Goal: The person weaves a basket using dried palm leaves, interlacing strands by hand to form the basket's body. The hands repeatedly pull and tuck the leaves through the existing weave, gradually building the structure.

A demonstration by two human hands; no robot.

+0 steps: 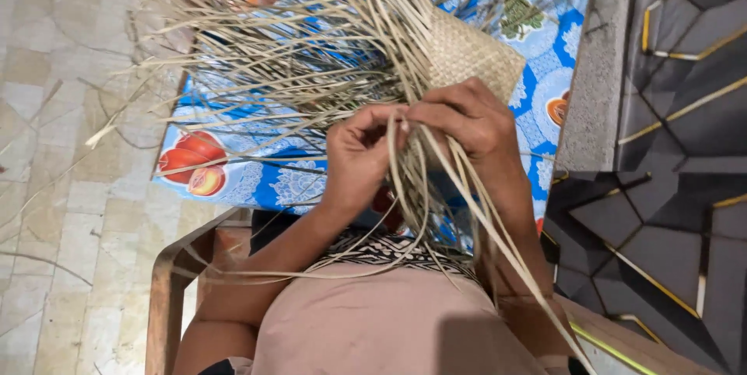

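over blue cloth (272,180), both hands (412,138) pinch straw strips (412,188).

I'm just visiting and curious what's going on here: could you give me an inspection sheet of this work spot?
Surface: blue tablecloth printed with fruit and lace patterns.
Job's things: partly woven straw mat with loose strips fanning out.
Clutter: stray strips on the tiled floor.
Grippers: left hand and right hand pinch strips at the woven edge.
Cables: nothing seen.
Surroundings: wooden chair arm; dark wall panel with gold lines.
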